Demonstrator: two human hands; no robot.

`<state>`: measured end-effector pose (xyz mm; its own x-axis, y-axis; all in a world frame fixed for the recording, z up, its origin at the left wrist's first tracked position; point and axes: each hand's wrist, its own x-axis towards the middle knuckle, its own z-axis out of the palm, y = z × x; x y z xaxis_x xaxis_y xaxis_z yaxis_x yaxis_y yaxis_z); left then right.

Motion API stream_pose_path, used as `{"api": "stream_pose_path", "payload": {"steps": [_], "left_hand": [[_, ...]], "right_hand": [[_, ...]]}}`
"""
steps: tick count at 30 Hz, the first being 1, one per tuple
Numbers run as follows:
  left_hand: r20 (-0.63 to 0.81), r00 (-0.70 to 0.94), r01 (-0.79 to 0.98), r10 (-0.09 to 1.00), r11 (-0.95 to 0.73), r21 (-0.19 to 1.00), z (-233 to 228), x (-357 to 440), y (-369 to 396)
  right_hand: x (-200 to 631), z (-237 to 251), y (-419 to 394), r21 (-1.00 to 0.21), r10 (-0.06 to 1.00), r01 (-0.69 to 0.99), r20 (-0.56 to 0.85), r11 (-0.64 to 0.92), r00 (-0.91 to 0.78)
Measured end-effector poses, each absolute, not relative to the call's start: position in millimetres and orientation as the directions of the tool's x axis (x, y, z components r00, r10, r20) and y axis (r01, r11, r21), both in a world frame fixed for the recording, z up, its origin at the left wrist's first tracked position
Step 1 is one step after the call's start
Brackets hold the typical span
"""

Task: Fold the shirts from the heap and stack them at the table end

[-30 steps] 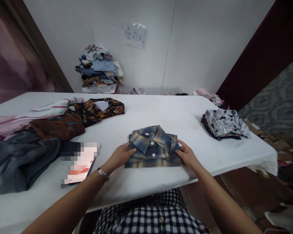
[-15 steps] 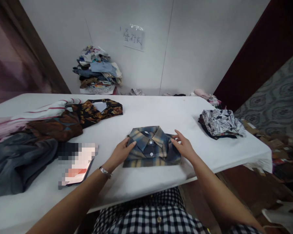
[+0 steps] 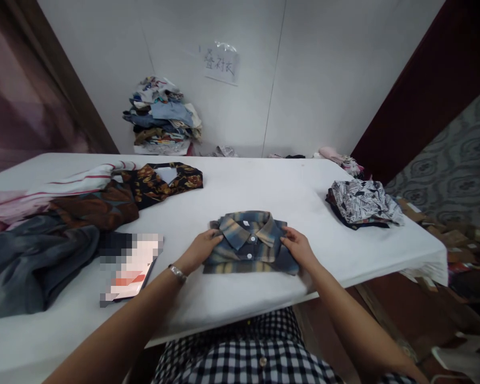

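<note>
A plaid shirt in blue, tan and dark tones lies folded into a small rectangle on the white-covered table, collar away from me and white buttons up. My left hand grips its left edge, the thumb on top and the other fingers partly hidden beyond the cloth. At the right edge, my right hand pinches the shirt near the shoulder, thumb and fingers closed on the fabric. Both hands rest low, close to the tabletop.
Loose garments and a phone with a blurred screen lie at the left. Folded clothes are stacked on the right. Behind the table stands a tall clothes pile. A handwritten sign hangs on the wall.
The fingers of my right hand have closed onto the shirt's right edge. The collar has shifted slightly right and lies flatter and wider. My left hand stays at the left edge.
</note>
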<state>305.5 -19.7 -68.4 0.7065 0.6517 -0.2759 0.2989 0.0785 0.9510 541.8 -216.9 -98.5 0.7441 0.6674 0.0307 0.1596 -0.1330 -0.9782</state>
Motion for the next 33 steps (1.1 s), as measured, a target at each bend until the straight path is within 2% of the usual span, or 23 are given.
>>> {"api": "stream_pose_path", "payload": {"steps": [2, 6, 9, 11, 13, 15, 17, 19, 21, 25, 27, 30, 32, 33], "left_hand": [[-0.25, 0.698, 0.288, 0.672, 0.056, 0.956, -73, 308, -19], [-0.127, 0.697, 0.19, 0.706, -0.01, 0.982, -67, 307, -22], [-0.146, 0.696, 0.271, 0.703, -0.07, 0.96, -66, 304, -20], [-0.149, 0.681, 0.402, 0.717, -0.195, 0.895, -67, 301, -18], [-0.095, 0.631, 0.54, 0.77, -0.347, 0.767, -68, 297, -16], [-0.028, 0.567, 0.652, 0.824, -0.427, 0.627, -68, 291, -16], [-0.033, 0.542, 0.698, 0.84, -0.427, 0.574, -67, 288, -18], [-0.089, 0.561, 0.682, 0.823, -0.398, 0.614, -67, 288, -21], [-0.137, 0.58, 0.636, 0.803, -0.342, 0.692, -69, 293, -25], [-0.235, 0.61, 0.409, 0.757, -0.046, 0.911, -66, 307, -30], [-0.201, 0.606, 0.255, 0.77, 0.052, 0.966, -59, 311, -30], [-0.058, 0.533, 0.096, 0.844, 0.007, 0.995, -45, 316, -24], [-0.004, 0.49, 0.039, 0.872, -0.018, 0.999, -39, 320, -17], [-0.02, 0.477, 0.036, 0.879, 0.003, 0.999, -39, 322, -13]], "right_hand": [[544, -104, -215, -0.971, 0.675, 0.193, 0.051, -0.137, 0.736], [540, -97, -214, -0.976, 0.667, 0.219, 0.155, -0.013, 0.728], [538, -97, -212, -0.952, 0.69, 0.298, 0.17, -0.069, 0.703], [540, -101, -211, -0.911, 0.713, 0.385, 0.171, -0.148, 0.679], [543, -105, -215, -0.863, 0.694, 0.454, 0.187, -0.222, 0.696], [546, -106, -222, -0.84, 0.646, 0.449, 0.164, -0.304, 0.745], [547, -105, -230, -0.841, 0.627, 0.389, 0.077, -0.377, 0.775], [545, -103, -235, -0.847, 0.648, 0.343, -0.003, -0.407, 0.762], [541, -101, -234, -0.859, 0.674, 0.328, -0.026, -0.393, 0.738], [531, -91, -220, -0.959, 0.692, 0.202, 0.01, -0.197, 0.722], [529, -80, -211, -0.992, 0.673, 0.104, 0.028, -0.073, 0.739], [534, -63, -198, -0.995, 0.615, 0.049, 0.093, 0.087, 0.783], [542, -58, -188, -0.988, 0.587, 0.059, 0.131, 0.14, 0.799], [546, -59, -183, -0.99, 0.585, 0.047, 0.115, 0.13, 0.802]]}}
